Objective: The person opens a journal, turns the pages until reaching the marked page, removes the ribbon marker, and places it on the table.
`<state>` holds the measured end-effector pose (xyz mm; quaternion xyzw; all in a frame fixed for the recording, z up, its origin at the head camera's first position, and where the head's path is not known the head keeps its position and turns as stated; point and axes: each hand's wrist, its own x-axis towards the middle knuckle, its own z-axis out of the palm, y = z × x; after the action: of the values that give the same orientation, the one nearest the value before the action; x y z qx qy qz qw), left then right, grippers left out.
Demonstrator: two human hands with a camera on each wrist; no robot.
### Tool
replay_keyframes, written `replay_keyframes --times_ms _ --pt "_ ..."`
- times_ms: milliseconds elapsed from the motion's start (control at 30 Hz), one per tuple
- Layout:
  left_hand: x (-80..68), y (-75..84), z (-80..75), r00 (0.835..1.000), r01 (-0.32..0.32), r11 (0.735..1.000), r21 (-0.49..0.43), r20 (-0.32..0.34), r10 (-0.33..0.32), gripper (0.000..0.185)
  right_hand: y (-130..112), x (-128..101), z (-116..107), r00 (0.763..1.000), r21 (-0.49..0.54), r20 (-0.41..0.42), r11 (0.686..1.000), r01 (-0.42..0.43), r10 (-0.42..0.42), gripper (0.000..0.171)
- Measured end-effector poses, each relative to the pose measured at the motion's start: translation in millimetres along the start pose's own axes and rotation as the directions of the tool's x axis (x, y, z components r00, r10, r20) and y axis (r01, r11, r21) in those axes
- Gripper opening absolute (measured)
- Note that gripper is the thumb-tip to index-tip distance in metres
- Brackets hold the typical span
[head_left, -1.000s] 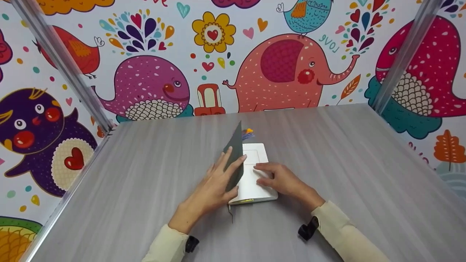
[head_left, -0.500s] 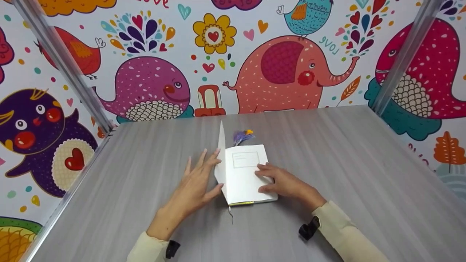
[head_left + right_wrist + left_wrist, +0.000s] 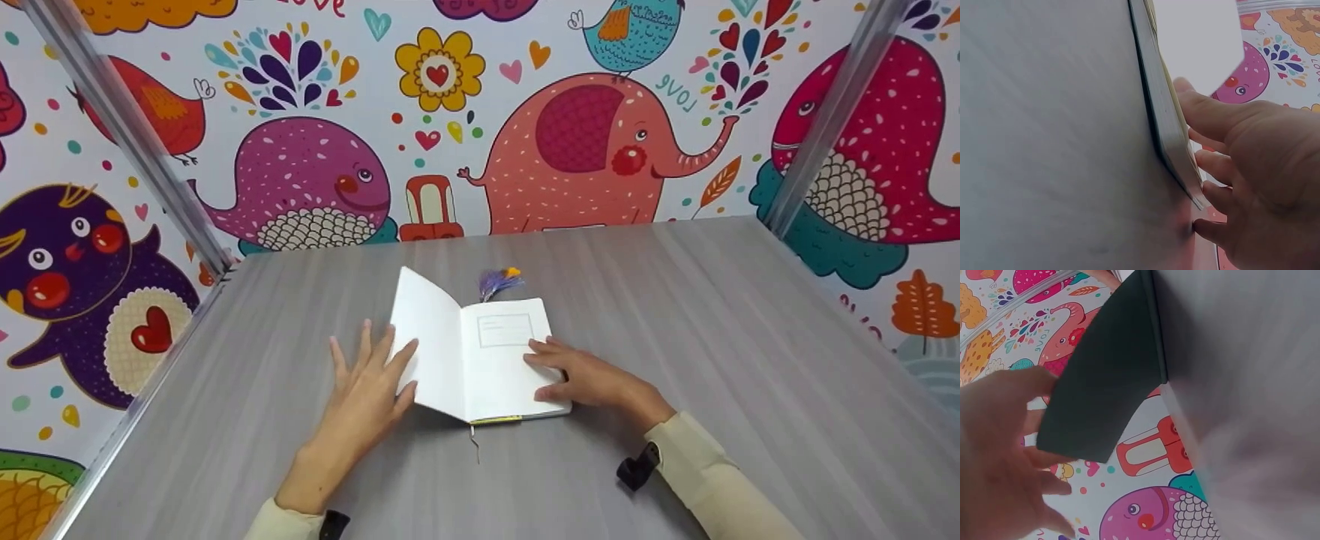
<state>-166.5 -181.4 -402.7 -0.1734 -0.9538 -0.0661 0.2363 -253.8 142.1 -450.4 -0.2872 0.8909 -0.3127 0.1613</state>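
Notebook cover part-way open; both hands in position

The notebook (image 3: 504,379) lies on the surface (image 3: 225,420) between the hands, its cover (image 3: 429,341) tilted up on the left. The left hand (image 3: 361,397) has its fingers spread, their tips against the cover's pale inner face; its grip is apart, clamped on nothing. The right hand (image 3: 594,375) rests at the right page's outer edge, its grip likewise unclamped, fingers relaxed.

Assessment: the step appears to be laying the cover down. Recommended: light, even pressure near the cover's free edge, lowering gradually to spare the spine. The right hand should hold the page block lightly, without creasing the page or sliding the notebook.
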Motion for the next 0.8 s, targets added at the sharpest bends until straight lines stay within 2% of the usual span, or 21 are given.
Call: replay_keyframes --times_ms 100,233,300,367,433,567,700,800 --pt "-4.5 -0.8 3.7 1.000 -0.011 0.998 0.059 0.012 0.010 0.047 1 1 -1 1.000 0.005 0.015 1.000 0.001 -0.001 0.068" --pt "-6.9 1.5 9.8 0.999 -0.008 0.996 0.093 0.052 0.003 0.041 1 1 -1 1.000 0.008 0.024 1.000 -0.001 0.001 0.068" --pt "-7.6 3.9 12.8 0.994 0.007 0.997 0.079 0.105 -0.015 0.040 2 1 0 1.000 0.006 0.026 1.000 0.003 -0.003 0.067" --pt "-7.5 6.4 16.5 0.982 0.037 0.998 0.043 0.186 -0.044 0.042 2 1 0 1.000 0.003 0.026 1.000 0.012 -0.012 0.067" --pt "-6.7 9.0 19.6 0.954 0.091 0.996 -0.027 0.288 -0.079 0.047 3 1 0 0.999 0.003 0.026 1.000 0.022 -0.022 0.067" --pt "-1.9 12.5 26.9 0.877 0.199 0.970 -0.137 0.466 -0.114 0.056 3 1 1 0.999 0.008 0.025 0.999 0.032 -0.032 0.067" --pt "6.8 14.4 33.0 0.813 0.270 0.941 -0.203 0.572 -0.110 0.061 3 1 0 0.999 0.013 0.028 0.999 0.041 -0.041 0.066" --pt "16.4 15.2 36.3 0.778 0.306 0.925 -0.227 0.620 -0.105 0.062 4 1 -1 0.998 0.015 0.031 0.999 0.046 -0.047 0.066"
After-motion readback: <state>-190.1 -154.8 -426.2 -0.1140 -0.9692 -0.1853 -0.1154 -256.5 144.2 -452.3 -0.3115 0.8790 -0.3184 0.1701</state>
